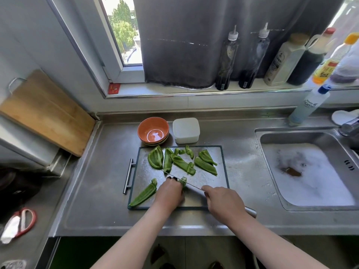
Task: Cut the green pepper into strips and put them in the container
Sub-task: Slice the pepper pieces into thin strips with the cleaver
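Observation:
Several green pepper pieces (179, 161) lie across the far half of a steel cutting board (213, 183). One long piece (144, 195) rests at the board's near left. My left hand (170, 193) curls its fingers over a small pepper piece (183, 180) and pins it to the board. My right hand (225, 203) grips the handle of a knife (191, 184), whose blade runs leftward right beside the left fingertips. A white plastic container (186, 130) stands behind the board.
An orange bowl (153, 131) sits left of the container. A sink (308, 171) full of foam lies to the right, with a tap and bottles on the sill above. A wooden board (44, 111) leans at the left wall. Red scissors (21, 222) lie at the near left.

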Tool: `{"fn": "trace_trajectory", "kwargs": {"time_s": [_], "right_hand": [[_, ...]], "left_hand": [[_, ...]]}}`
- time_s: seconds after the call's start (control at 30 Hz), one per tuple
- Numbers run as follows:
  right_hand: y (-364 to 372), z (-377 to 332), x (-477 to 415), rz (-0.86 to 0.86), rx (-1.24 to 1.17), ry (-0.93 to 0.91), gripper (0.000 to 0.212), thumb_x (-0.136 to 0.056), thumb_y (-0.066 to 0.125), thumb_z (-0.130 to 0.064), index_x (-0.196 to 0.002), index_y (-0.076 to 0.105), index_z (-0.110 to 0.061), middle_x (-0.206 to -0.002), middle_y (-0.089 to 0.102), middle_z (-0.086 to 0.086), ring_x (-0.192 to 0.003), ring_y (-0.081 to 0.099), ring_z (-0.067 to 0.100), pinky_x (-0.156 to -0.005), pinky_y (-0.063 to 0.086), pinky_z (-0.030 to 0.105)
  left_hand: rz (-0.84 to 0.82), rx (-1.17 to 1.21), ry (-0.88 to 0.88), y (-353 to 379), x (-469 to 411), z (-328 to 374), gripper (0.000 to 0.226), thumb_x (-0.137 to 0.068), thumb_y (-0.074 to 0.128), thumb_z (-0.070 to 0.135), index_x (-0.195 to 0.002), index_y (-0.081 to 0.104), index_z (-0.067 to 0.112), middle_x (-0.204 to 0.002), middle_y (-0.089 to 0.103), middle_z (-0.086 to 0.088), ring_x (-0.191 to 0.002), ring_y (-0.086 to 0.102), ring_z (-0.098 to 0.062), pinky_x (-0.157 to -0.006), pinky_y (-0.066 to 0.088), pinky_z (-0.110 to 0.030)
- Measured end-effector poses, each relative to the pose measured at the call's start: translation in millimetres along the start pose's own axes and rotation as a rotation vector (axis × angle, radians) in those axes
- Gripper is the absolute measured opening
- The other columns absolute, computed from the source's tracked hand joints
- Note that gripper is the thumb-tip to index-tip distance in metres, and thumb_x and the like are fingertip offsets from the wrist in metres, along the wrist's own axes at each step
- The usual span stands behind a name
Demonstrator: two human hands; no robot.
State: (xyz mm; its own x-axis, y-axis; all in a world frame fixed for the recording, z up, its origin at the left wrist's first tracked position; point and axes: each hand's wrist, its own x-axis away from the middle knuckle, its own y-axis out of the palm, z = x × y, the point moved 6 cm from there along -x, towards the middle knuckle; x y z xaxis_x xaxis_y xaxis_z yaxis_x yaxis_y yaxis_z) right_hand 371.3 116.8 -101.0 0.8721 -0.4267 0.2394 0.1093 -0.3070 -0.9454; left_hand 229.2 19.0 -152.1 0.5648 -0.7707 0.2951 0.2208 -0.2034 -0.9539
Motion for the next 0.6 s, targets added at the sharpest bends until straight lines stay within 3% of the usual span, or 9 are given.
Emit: {"fn": "trace_trajectory", "kwargs": {"time_s": [0.17, 0.33, 0.6], "right_hand": [[0, -1, 3, -0.028, -0.014, 0.018, 0.026, -0.1, 0.035, -0.024, -0.115, 0.056, -0.028, -0.089, 0.067, 0.003, -0.072, 0.055, 0.028, -0.059, 0.037, 0.033], [5, 5, -3, -0.112, -0.112, 0.076, 0.015, -0.097, 0.038, -0.02, -0.092, 0.051, -0.024, -0.078, 0.057, 0.002, -0.068, 0.052, 0.027, -0.055, 0.037, 0.034], [19, 5, -22, -0.177, -0.222, 0.132, 0.022, -0.098, 0.037, -0.02, -0.097, 0.058, -0.022, -0.09, 0.064, 0.002, -0.079, 0.058, 0.025, -0.064, 0.046, 0.033]], "left_hand": [[0.017, 0.05, 0.002, 3, 1, 0, 0.026, -0.091, 0.052, 0.022, -0.105, 0.068, 0.005, -0.111, 0.06, -0.014, -0.105, 0.055, -0.031, -0.074, 0.042, -0.033], [0.047, 0.141, 0.003, 7, 2, -4, 0.032, -0.092, 0.054, 0.026, -0.112, 0.069, 0.006, -0.114, 0.055, -0.012, -0.104, 0.054, -0.028, -0.081, 0.044, -0.032], [0.104, 0.237, 0.072, 4, 6, -11, 0.03, -0.088, 0.057, 0.026, -0.108, 0.075, 0.01, -0.114, 0.058, -0.007, -0.102, 0.056, -0.025, -0.08, 0.051, -0.033]]}}
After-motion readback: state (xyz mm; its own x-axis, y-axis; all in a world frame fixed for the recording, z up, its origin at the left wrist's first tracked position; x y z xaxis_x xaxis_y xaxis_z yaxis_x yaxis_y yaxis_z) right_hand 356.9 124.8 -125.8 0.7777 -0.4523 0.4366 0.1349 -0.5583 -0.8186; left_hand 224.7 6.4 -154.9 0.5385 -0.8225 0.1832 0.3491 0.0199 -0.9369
